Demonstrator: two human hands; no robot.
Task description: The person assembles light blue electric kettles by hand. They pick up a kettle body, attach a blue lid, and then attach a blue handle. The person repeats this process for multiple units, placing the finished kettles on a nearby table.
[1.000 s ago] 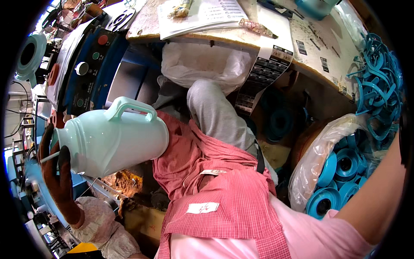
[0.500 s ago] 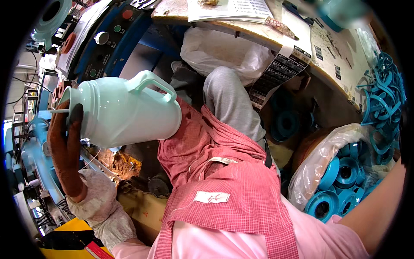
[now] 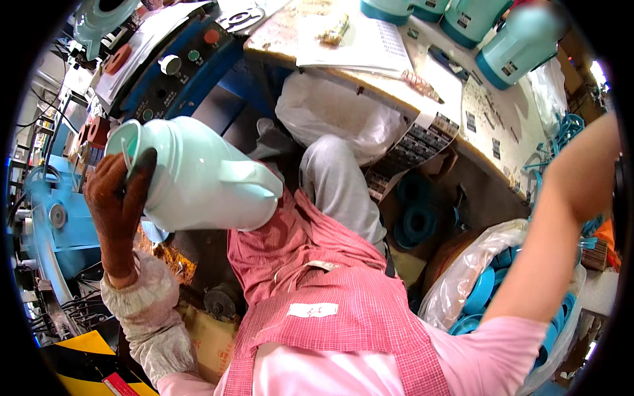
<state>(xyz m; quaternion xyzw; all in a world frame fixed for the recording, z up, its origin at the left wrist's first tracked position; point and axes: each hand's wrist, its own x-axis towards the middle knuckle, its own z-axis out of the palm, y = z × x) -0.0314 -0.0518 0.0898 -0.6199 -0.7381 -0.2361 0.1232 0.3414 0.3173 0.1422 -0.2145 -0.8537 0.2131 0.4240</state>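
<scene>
A mint-green plastic jug body point(image 3: 205, 175) lies on its side above my left thigh. My left hand point(image 3: 120, 198), in a brown glove, is closed on its open rim, with fingers over the edge. The jug's mouth points left, its base rests toward the red checked apron point(image 3: 264, 257), and its handle point(image 3: 254, 178) faces up toward me. My right forearm point(image 3: 568, 191) is raised at the right and reaches beyond the picture's edge, so that hand is hidden from view.
Several jugs with teal bases, one of them a light-green jug point(image 3: 518, 49), stand on the worktable point(image 3: 485, 109). A clear plastic bag point(image 3: 439, 290) of teal rings is at the lower right. At the left are a blue control panel point(image 3: 175, 82) and a blue machine point(image 3: 69, 224). A white bag point(image 3: 330, 112) hangs under the table.
The jug has rolled in my left hand, so its handle turned from the upper side toward me. My right arm has swung up and forward at the right. The view has shifted, showing more of the tabletop.
</scene>
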